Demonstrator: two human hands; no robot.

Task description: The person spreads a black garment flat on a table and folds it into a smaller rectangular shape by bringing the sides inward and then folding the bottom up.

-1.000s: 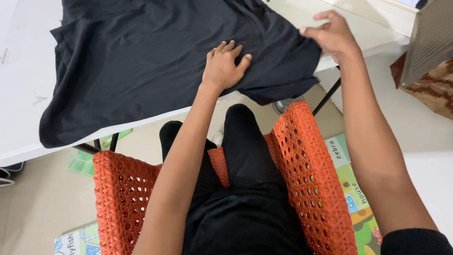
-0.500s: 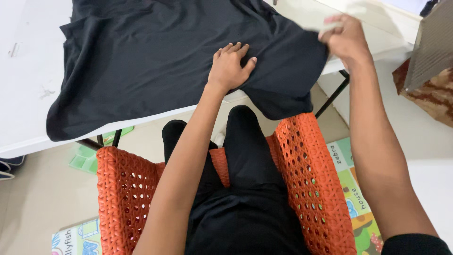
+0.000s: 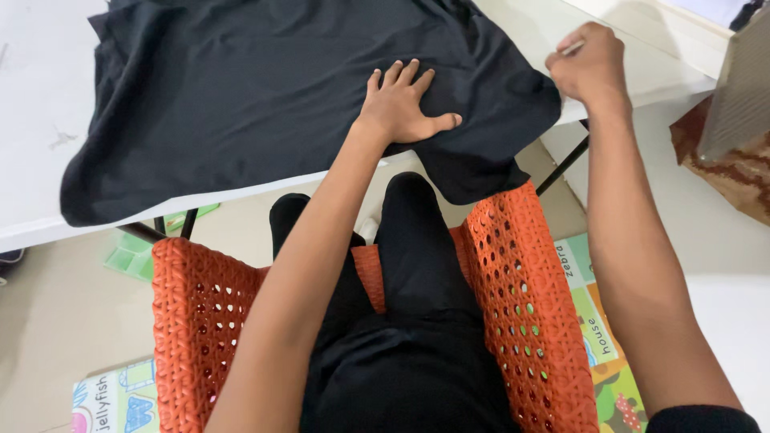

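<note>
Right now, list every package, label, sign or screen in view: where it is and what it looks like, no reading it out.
No packages, signs or screens.
Printed play mat: on the floor right of the orange woven chair, coloured picture tiles with dark lettering.
Same mat, second patch: floor at lower left, pale tile with blue drawing and lettering.
Otherwise only an unmarked black cloth on the white table, under the left hand; right hand is fisted.
</note>
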